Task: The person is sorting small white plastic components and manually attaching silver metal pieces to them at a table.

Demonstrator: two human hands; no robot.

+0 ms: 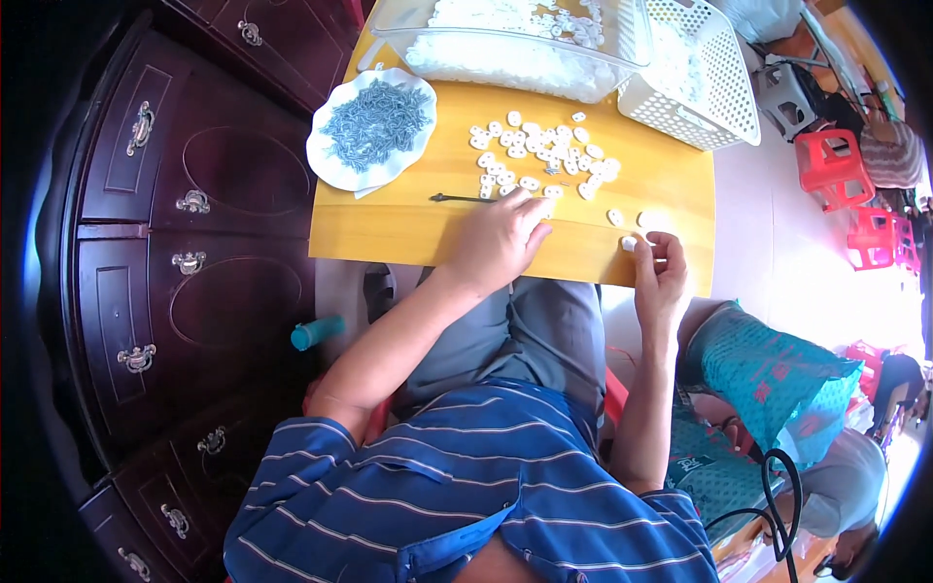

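My left hand [502, 236] is over the table's front part, fingers curled down beside the small white two-holed plastic pieces [554, 146]. A thin dark rod [459, 198] runs from the left up to its knuckles; whether I grip it is hidden. At the table's right front, my right hand [663, 270] has thumb and fingers drawn together at a small white piece [629, 243]. Two more such pieces lie just beyond that hand. A few tiny metal screws [552, 172] sit among the scattered pieces. Left of these, a white scalloped plate [324, 160] holds many grey screws [377, 124].
At the table's [389, 228] far side stand a clear plastic bin [505, 49] of white pieces and a white perforated basket [680, 115]. Dark wooden cabinets [224, 291] line the left. Teal bags [768, 374], a black cable [792, 486], red stools [834, 170] and other people are at right.
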